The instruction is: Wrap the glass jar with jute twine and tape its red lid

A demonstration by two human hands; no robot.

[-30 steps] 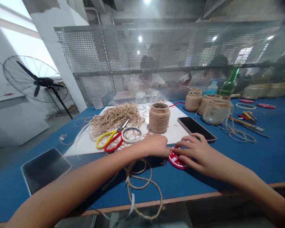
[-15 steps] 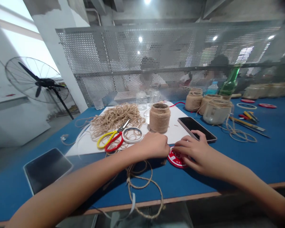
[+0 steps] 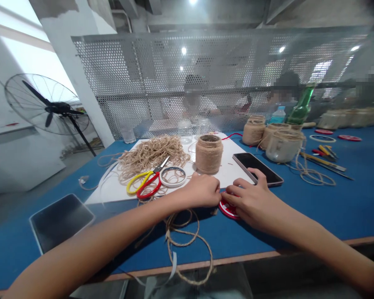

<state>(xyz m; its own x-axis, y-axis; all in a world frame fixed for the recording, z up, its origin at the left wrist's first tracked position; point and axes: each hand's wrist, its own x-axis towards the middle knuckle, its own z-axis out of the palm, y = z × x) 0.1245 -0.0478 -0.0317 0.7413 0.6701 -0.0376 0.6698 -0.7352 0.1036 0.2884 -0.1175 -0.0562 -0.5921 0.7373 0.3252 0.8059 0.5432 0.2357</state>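
The right hand's fingers (image 3: 237,192) curve slightly apart, tips down on a red disc (image 3: 227,209); whether they grip it, I cannot tell. The hand (image 3: 255,203) hides most of the disc, and its white printing is unreadable. The left hand (image 3: 202,190) lies palm down on the edge of a white board (image 3: 227,176), fingers together, just beside the right fingertips. A phone (image 3: 257,172) lies just beyond the right hand. On the board stand a twine-wrapped jar (image 3: 208,154), red-handled scissors (image 3: 146,185) and a tape roll (image 3: 173,176).

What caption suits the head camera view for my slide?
Left hand and right hand meet at a red disc on a blue table, near a twine-wrapped jar.
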